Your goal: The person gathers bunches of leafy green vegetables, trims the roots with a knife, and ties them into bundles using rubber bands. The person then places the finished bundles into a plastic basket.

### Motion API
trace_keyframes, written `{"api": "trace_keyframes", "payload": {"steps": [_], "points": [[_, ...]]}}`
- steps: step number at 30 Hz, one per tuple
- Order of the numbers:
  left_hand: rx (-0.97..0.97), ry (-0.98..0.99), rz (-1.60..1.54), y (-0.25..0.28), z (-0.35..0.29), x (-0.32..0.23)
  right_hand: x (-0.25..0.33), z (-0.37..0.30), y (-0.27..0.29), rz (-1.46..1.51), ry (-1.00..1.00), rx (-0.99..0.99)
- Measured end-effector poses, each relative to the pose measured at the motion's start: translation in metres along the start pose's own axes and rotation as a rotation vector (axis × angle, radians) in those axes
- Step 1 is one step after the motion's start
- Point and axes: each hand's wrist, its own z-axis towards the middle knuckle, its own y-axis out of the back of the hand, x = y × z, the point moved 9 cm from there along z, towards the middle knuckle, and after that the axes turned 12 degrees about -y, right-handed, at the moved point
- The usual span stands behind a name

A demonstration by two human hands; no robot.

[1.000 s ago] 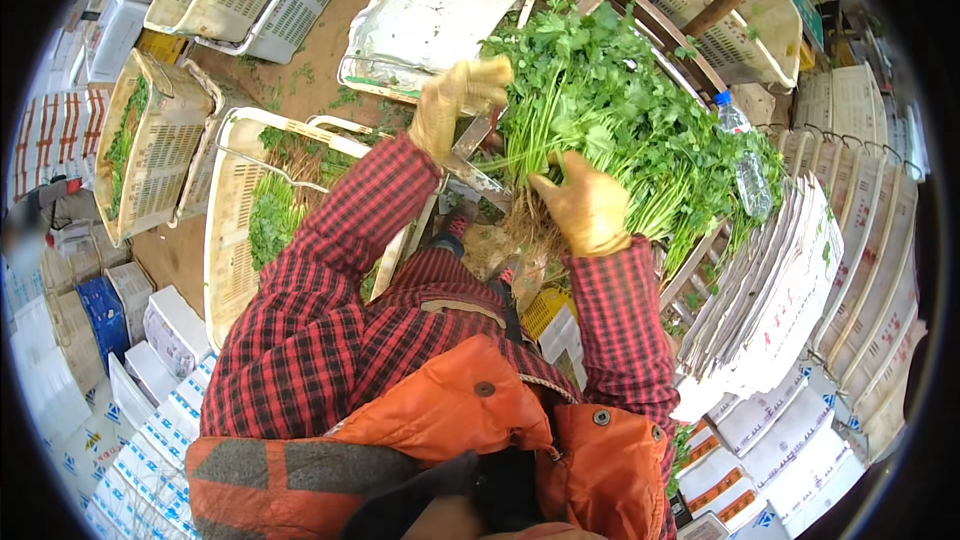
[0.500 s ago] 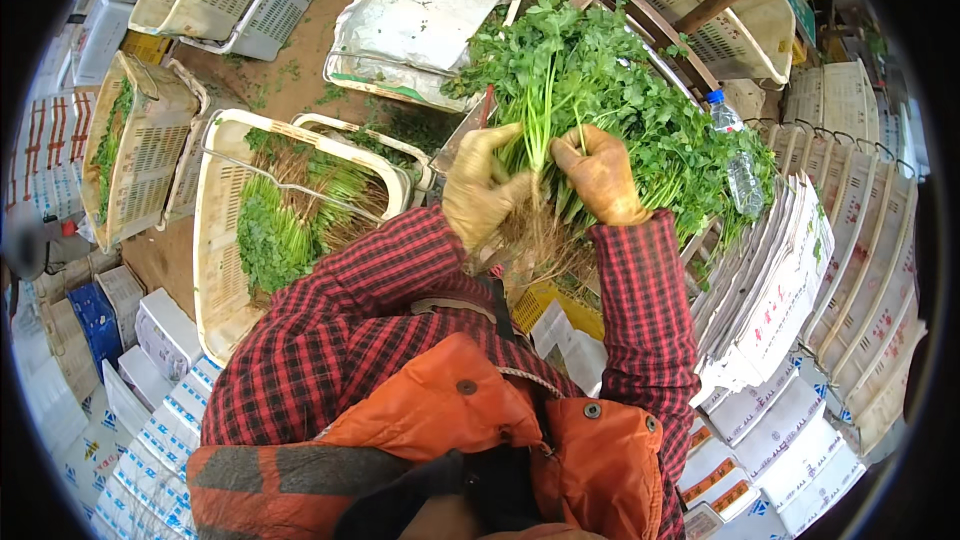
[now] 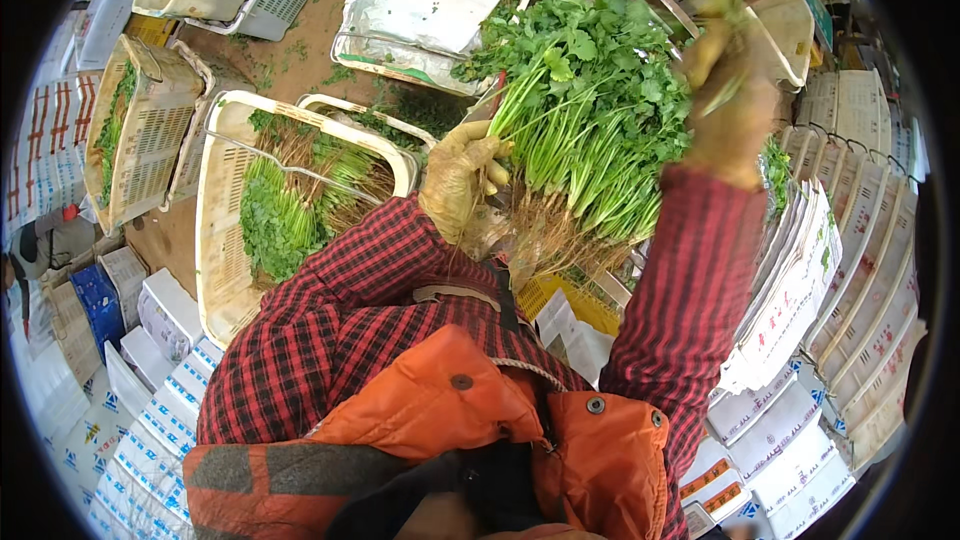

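A large heap of leafy green celery [image 3: 590, 130], with pale stems and brown stringy roots, lies in front of me. At its left edge is my left hand [image 3: 462, 178] in a dirty yellow glove. Its fingers are curled round a few celery stems that lean up and to the right from it. My right hand [image 3: 728, 105], also gloved, is raised over the heap's right side and smeared by motion. A blurred yellow-green wisp shows at its upper end, but I cannot make out its grip.
To the left stands a cream plastic crate [image 3: 222, 230] holding bundled greens [image 3: 280, 210], roots inward. A crate covered by a white sheet [image 3: 430, 0] is beyond the heap. Stacked white cartons [image 3: 785, 300] stand at right, and more crates [image 3: 150, 120] at far left.
My right hand has left the stems by my left hand and swung up and right. My left hand has shifted slightly left and down. More of the heap's stems and roots now show.
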Motion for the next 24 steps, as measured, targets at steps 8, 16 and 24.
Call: {"api": "trace_keyframes", "payload": {"steps": [8, 16, 24], "points": [[0.009, -0.021, -0.076, -0.004, -0.006, 0.003, -0.03, -0.028, 0.026, -0.55, -0.067, -0.181], [0.071, -0.133, 0.1, -0.028, -0.01, -0.019, -0.125, -0.122, -0.054, -1.399, 0.404, 0.32], [0.021, -0.138, 0.096, -0.019, -0.006, 0.008, -0.098, -0.178, -0.073, -0.826, 0.346, 0.746]]}}
